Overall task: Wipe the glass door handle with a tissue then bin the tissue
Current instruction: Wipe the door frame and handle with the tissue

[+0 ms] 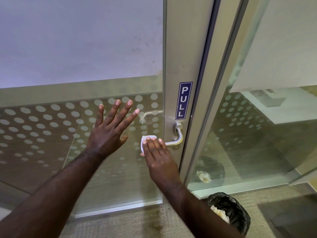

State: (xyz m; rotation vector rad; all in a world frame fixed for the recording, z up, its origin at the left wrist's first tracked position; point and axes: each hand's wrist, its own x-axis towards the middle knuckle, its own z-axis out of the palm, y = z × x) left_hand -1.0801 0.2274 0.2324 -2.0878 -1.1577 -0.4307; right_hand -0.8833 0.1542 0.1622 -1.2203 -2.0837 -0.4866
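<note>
- Frosted glass with rows of pale dots is filling the background, set in a metal-framed glass door [185, 57] that is carrying a blue PULL sign [183, 100]; carpeted floor [137, 222] is running along the bottom.
- Jutting from the frame is the lever door handle [178, 134], bent round and pointing left; it is looking like smooth brushed metal, rigid and probably slippery under paper.
- Pressing over the free end of the lever is the right hand [159, 158], its fingers [148, 140] lying nearly straight and close together, pinning a folded white tissue [143, 143] against the bar; only an edge of the tissue is showing past the fingertips.
- Resting spread on the glass is the left hand [109, 127], all fingers splayed wide and holding nothing, seemingly steadying the door.
- Judging by looks, the tissue is handling as light, soft and easy to tear or bunch, so wrapping it round the bar and gripping through it should be serving better than flat pressure.
- Standing on the floor at lower right, well below the handle, is a black-lined bin [229, 213] with crumpled paper inside.
</note>
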